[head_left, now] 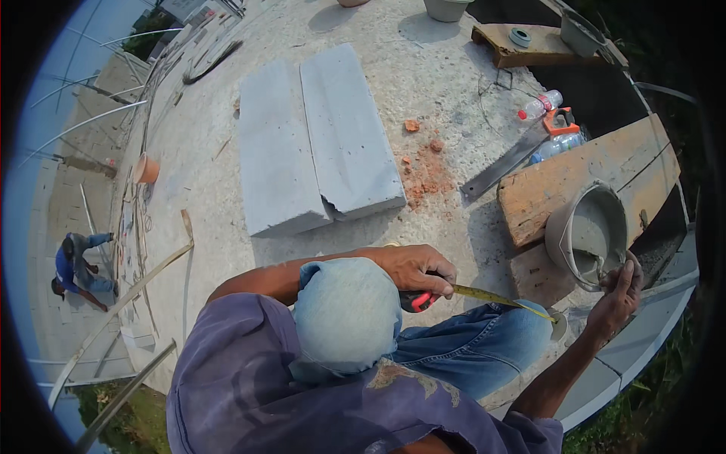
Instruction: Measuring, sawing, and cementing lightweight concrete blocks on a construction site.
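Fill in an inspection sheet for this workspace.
Surface: rough pale concrete slab.
Items in use: red-and-black tape measure, yellow blade drawn out; grey bucket holding grey mix.
Clutter: orange-handled handsaw, plastic bottle with red cap, orange brick crumbs beside two grey blocks.
Hands: left hand holds the tape measure; right hand at the bucket's rim, grip unclear.
Cables: nothing seen.
Surroundings: blue-shirted co-worker bending at far left.

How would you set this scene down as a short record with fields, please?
Left hand: holds tape measure, yellow blade drawn out rightward
Right hand: at the rim of the bucket; whether it grips anything is unclear
Bucket contents: grey mix
Blocks: two, grey, side by side
Saw: orange handle, beside board
Bottle: lying near saw handle
Co-worker: bent over, far left
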The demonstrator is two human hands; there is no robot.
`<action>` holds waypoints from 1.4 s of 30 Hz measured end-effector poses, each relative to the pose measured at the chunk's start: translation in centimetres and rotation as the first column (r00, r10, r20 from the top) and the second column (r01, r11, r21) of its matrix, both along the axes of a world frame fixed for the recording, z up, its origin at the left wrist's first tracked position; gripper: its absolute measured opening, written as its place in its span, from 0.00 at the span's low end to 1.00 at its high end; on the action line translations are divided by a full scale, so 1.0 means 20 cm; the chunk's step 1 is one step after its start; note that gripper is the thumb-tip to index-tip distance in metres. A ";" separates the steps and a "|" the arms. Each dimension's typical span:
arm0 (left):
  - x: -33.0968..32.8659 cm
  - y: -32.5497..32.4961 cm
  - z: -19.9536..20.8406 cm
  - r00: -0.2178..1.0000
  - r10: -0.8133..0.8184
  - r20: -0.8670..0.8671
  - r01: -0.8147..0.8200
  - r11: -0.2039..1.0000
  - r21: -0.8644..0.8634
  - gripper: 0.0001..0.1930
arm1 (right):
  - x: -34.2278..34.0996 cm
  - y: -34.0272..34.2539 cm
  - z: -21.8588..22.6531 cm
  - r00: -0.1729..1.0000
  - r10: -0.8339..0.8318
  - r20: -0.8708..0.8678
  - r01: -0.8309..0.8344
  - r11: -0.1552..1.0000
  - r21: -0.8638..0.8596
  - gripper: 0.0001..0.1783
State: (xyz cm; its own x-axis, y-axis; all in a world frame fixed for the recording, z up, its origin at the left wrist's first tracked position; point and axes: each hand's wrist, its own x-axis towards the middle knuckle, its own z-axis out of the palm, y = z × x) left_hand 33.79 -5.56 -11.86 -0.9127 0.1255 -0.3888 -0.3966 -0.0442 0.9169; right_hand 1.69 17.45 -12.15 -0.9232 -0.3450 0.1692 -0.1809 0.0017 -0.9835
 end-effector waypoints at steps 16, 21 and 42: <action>1.54 -0.15 -0.41 -0.497 0.698 -0.515 -0.667 -0.687 -0.288 0.20 | 0.95 -0.72 -0.07 0.533 0.525 0.663 -0.819 0.516 0.250 0.24; 1.32 -0.10 -0.44 -0.611 0.785 -0.102 -0.780 -0.619 -0.088 0.20 | 1.08 -0.90 0.11 0.238 0.678 0.695 -0.954 0.299 0.035 0.26; 1.31 -0.13 -0.35 -0.581 0.800 0.149 -0.794 -0.598 0.109 0.18 | 1.91 -4.45 -0.76 -0.052 0.719 -0.693 -0.619 0.521 0.587 0.33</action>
State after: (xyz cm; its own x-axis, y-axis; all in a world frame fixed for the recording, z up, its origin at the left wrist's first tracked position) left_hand 59.95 -8.12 -18.83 0.3622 -0.7839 -0.5043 0.4275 -0.3411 0.8372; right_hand 39.97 -71.52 -27.43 0.3939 -0.7662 0.5078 -0.7625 -0.5809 -0.2850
